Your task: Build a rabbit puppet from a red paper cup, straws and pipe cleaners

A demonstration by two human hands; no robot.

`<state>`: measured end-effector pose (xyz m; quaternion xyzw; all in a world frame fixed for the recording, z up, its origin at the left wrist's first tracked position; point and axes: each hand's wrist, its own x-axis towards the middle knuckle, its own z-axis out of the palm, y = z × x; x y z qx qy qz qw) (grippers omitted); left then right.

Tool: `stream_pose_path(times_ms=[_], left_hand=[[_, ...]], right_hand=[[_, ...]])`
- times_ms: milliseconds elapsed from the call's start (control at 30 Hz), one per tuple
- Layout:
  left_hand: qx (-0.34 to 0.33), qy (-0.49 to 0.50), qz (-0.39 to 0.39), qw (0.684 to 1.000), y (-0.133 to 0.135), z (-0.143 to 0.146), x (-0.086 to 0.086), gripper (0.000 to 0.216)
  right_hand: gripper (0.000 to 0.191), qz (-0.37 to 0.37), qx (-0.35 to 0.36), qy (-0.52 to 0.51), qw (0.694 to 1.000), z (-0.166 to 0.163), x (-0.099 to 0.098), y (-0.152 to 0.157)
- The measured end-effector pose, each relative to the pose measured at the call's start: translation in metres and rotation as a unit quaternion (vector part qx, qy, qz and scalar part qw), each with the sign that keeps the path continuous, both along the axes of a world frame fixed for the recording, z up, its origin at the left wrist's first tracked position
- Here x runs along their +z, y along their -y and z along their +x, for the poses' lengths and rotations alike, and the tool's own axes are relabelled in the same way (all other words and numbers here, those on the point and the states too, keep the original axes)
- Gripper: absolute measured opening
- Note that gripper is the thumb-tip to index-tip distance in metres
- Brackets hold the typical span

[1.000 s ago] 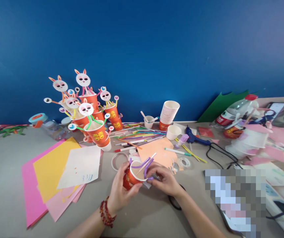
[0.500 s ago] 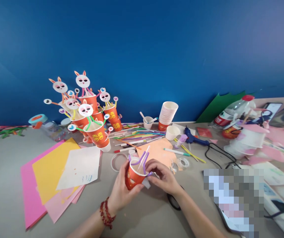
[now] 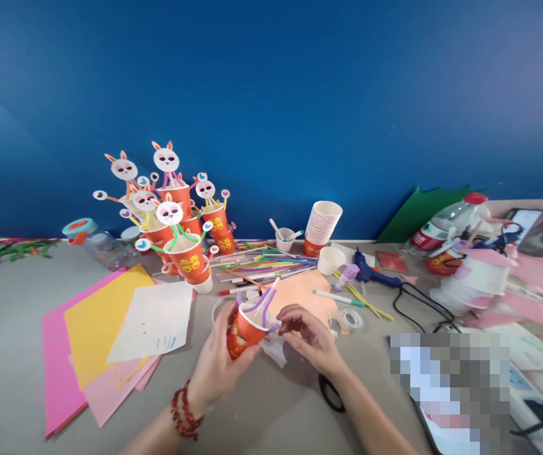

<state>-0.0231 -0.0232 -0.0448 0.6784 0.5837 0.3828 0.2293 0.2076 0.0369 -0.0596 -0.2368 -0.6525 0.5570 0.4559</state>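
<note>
A red-capped bottle (image 3: 446,222) stands near the plain blue wall (image 3: 271,114).

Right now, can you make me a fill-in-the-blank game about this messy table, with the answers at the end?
1. The ____ hand holds the red cup.
2. Bent stems poking from that cup are coloured ____.
3. The glue gun lying near the cup stack is coloured ____.
4. The bottle beside the green sheet has a ____ cap.
Missing words: left; purple; blue; red.

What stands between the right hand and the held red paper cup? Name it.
A purple fuzzy stem bends from the red paper cup toward the right hand; a white translucent scrap shows below. Nothing else visibly intervenes.
</note>
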Motion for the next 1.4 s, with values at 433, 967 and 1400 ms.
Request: stream_pose_path(times_ms=[433,967,1400], left_hand=[[0.137,-0.104,-0.102,0.980,0.028,-0.097,-0.019,0.069],[0.159,-0.151,-0.103,0.970,0.018,-0.093,-0.018,0.065],[0.181,-0.205,-0.013,0.962,0.022,-0.109,-0.037,0.074]], right_hand=[[0.016,-0.066,-0.143,0.023,0.987,0.004,-0.005,-0.009],[0.010,-0.024,-0.373,-0.165,0.913,0.040,0.053,-0.008],[0.017,-0.016,-0.224,0.245,0.943,0.062,0.017,0.046]])
